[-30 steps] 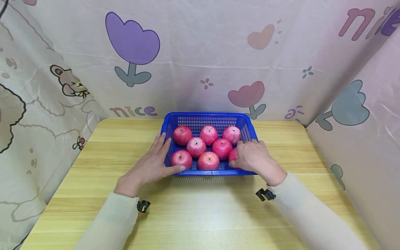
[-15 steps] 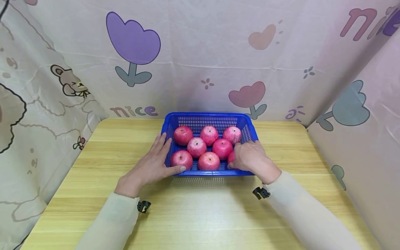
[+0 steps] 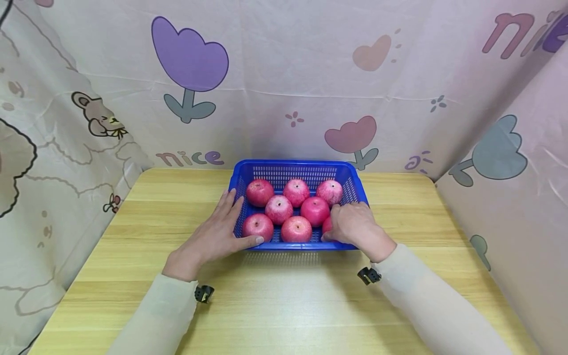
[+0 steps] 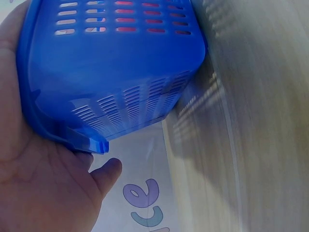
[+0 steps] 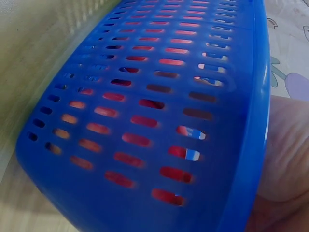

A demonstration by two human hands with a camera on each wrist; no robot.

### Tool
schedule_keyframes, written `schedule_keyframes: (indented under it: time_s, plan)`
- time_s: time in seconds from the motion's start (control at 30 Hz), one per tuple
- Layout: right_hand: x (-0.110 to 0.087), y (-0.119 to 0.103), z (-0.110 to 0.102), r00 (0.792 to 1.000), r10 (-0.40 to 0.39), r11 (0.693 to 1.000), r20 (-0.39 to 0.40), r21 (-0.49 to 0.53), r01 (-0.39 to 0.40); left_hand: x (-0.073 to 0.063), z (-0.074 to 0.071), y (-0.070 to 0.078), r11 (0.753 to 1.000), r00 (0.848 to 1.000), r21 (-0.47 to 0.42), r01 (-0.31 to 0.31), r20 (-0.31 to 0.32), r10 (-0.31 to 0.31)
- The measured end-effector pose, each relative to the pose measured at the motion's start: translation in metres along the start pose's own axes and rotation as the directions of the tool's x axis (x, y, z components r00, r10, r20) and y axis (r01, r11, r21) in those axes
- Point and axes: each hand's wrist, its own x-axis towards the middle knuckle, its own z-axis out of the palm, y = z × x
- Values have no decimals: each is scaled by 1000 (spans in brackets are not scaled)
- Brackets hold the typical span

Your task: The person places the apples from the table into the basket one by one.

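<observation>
A blue plastic basket (image 3: 284,245) with slotted walls holds several red apples (image 3: 296,229). My left hand (image 3: 210,239) rests at its front left corner, fingers straight along the left side and thumb over the front rim. In the left wrist view the palm (image 4: 43,188) lies against the basket's rim. My right hand (image 3: 356,224) reaches over the front right corner and grips an apple (image 3: 326,228), mostly hidden under the fingers. Seen from the right wrist, the basket's slotted wall (image 5: 145,111) covers the fingers, and red shows through its slots.
The basket stands on a light wooden table (image 3: 284,305), near its back edge. Behind hangs a pale cloth (image 3: 275,64) printed with flowers, and another patterned cloth (image 3: 523,197) hangs on the right. A black camera mount (image 3: 204,294) sits at each wrist.
My right hand has shifted slightly left with the apple, toward the neighbouring apples. The left hand and the basket stay in place.
</observation>
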Motion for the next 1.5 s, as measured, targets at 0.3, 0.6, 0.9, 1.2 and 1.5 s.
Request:
schedule_keyframes:
  time_s: [0.3,0.6,0.9,1.2,1.5]
  plan:
    - [-4,4,-1,1000,-22,1000,-8,21,22,-1,0,0,1000,1000,1,-6,-3,6]
    - [-5,5,0,999,-42,999,-21,29,43,-1,-1,0,1000,1000,-2,-1,5,1]
    - [-4,4,1,999,-19,999,-30,48,20,-1,-1,1,1000,1000,-5,-3,5,3]
    - [-3,2,5,999,-17,1000,-30,25,18,-2,-1,0,1000,1000,-5,-10,3,10]
    - [-3,3,4,999,-22,999,-25,31,23,-2,-1,0,1000,1000,-6,-10,2,10]
